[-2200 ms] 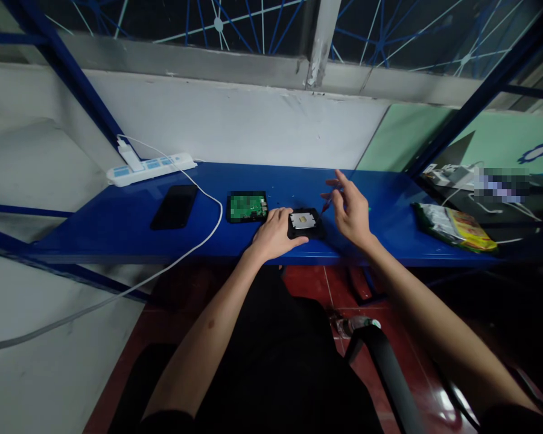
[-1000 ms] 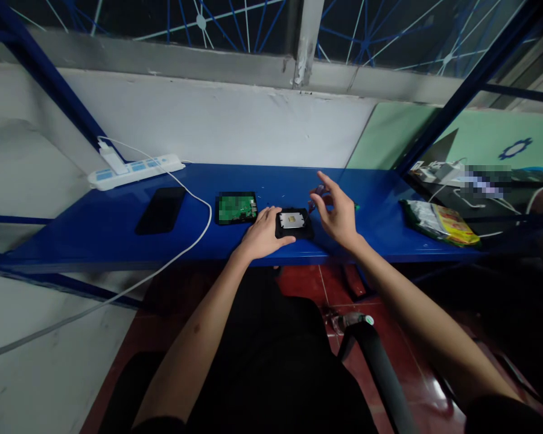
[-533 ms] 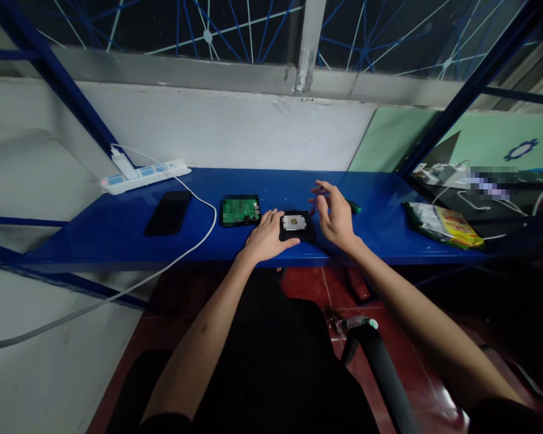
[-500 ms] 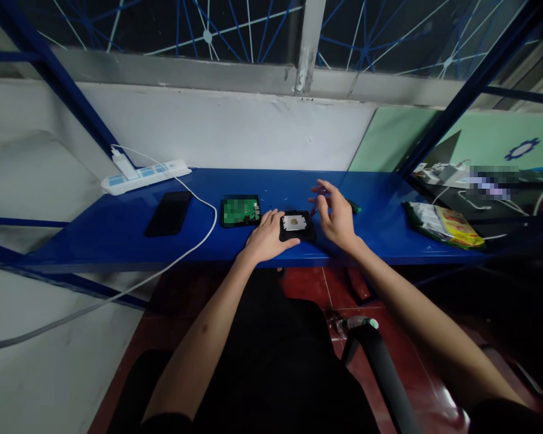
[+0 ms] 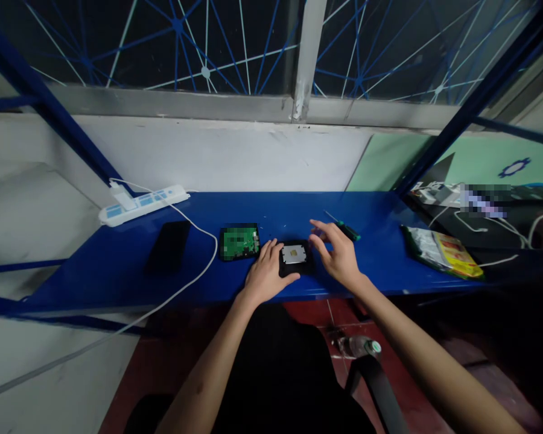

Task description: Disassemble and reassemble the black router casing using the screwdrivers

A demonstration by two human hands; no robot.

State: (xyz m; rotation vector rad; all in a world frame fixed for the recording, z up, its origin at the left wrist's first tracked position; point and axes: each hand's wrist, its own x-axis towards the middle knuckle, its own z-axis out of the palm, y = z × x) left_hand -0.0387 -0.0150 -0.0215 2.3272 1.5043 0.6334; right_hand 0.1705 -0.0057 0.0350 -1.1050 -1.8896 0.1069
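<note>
My left hand rests at the left side of a small black case. Its fingers lie along the left edge and the thumb reaches along the front, steadying the case. A silvery metal plate with a small tan square sits in the case. To the right hovers my right hand, fingers bent towards the thumb around a faint purplish thing too blurred to name. Just behind it a screwdriver with a green and black handle lies on the table. Left of my left hand is a green circuit board in a black housing.
On the blue table are a dark phone-like slab, a white power strip with a cable crossing the left side, and a yellow-and-white packet at right. A plastic bottle is below, beside a chair arm.
The view has tilted up, so the table sits lower in the picture. My right hand has shifted a little, its fingers more curled, and the screwdriver behind it shows more. My left hand stays on the case.
</note>
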